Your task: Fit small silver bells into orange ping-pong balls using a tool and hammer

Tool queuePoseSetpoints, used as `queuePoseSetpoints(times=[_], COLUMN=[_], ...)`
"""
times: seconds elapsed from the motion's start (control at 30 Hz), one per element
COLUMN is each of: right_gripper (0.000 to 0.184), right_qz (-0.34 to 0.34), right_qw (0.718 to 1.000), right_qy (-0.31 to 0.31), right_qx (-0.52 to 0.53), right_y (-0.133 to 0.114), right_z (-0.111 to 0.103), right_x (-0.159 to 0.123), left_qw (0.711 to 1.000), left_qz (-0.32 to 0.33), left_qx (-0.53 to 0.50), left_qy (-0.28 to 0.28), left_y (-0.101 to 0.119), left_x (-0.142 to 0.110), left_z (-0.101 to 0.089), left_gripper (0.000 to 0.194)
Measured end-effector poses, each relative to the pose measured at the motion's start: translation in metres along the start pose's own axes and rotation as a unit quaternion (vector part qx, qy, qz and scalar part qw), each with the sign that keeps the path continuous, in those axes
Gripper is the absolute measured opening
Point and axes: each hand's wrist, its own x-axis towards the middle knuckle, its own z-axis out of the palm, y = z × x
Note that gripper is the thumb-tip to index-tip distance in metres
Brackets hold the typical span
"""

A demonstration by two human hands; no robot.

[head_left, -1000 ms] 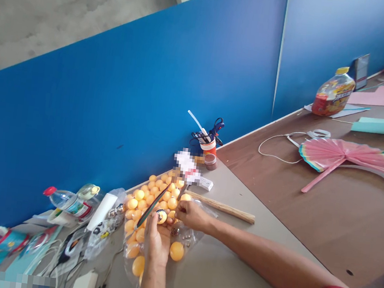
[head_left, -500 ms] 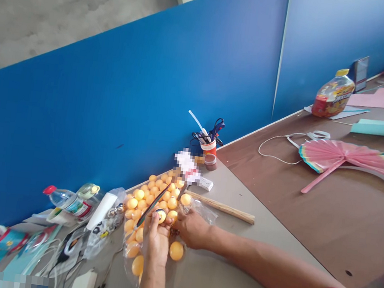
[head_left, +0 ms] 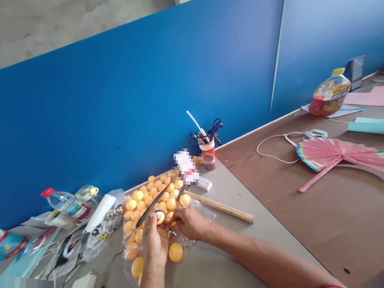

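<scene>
At the frame's lower centre, the left hand [head_left: 156, 241] holds a patterned ball [head_left: 159, 217] just left of the right hand [head_left: 189, 223], whose grip I cannot tell.

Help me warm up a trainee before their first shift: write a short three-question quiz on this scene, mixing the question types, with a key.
1. True or false: the left hand holds a ball with dark markings.
2. What colour is the cap of the bottle beyond the pink fan? A) red B) yellow C) green
3. Fill in the blank: of the person's two hands, the wooden stick lies nearer the ____ one.

Key:
1. True
2. B
3. Right: the right hand is the nearer one.
</scene>
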Motion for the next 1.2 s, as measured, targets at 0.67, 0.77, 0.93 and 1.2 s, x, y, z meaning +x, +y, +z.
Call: queuePoseSetpoints(times=[0.67,0.77,0.93,1.2], right_gripper=[0.007,0.008,0.011,0.013], right_qz=[0.065,0.069,0.096,0.078], right_qw=[0.891,0.884,0.883,0.889], right_qy=[0.015,0.010,0.041,0.055], right_qx=[0.449,0.463,0.457,0.449], right_y=[-0.021,-0.024,-0.022,-0.020], right_z=[-0.008,-0.009,-0.008,-0.004], right_x=[0.004,0.003,0.003,0.005], left_qw=[0.997,0.995,0.994,0.995], left_qz=[-0.007,-0.011,-0.002,0.004], left_qx=[0.013,0.028,0.045,0.053], left_qy=[-0.082,-0.096,-0.102,-0.089], left_y=[0.003,0.001,-0.001,-0.002], left_x=[-0.007,-0.008,-0.009,-0.012], left_z=[0.004,0.005,0.006,0.007], left_gripper=[0.031,0.031,0.033,0.036])
